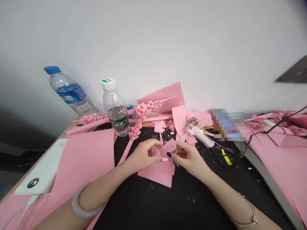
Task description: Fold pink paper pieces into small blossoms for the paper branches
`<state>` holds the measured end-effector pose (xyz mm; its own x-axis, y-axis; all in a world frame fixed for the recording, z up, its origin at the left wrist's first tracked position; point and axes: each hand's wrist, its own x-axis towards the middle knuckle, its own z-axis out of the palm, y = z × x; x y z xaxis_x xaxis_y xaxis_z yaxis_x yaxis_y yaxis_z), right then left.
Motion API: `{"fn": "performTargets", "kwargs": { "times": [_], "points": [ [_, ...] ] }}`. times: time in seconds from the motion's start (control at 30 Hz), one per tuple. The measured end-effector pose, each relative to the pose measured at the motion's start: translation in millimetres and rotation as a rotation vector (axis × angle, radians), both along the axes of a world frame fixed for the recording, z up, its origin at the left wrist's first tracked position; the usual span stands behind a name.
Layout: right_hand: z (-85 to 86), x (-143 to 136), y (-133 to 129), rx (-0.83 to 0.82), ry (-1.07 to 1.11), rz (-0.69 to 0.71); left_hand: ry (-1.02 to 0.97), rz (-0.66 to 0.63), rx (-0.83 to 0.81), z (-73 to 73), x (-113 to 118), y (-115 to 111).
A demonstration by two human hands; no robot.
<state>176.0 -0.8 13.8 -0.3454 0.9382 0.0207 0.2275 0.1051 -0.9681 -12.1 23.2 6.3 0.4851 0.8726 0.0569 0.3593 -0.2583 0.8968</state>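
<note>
Head view, hands point(144, 155) point(190, 157) pinching pink paper point(168, 147), white-capped bottle point(116, 113), contents unclear

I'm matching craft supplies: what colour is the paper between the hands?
The paper is pink, as the head view shows.

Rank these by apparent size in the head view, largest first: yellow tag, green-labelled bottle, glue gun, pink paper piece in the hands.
1. Green-labelled bottle
2. Glue gun and pink paper piece: too alike to rank, the paper being partly covered
3. Yellow tag
</note>
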Motion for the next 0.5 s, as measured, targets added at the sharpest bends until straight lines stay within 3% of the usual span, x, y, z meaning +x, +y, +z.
{"fn": "performTargets", "kwargs": {
  "times": [0.27,0.5],
  "points": [
    [2.6,-1.5,0.1,-0.027,0.018,0.001,0.049,-0.013,-0.006,1.4,0.8,-2.2],
    [-8.0,-3.0,-2.0,-0.052,0.018,0.040,0.094,-0.100,0.096,2.0,0.9,-5.7]
  ]
}}
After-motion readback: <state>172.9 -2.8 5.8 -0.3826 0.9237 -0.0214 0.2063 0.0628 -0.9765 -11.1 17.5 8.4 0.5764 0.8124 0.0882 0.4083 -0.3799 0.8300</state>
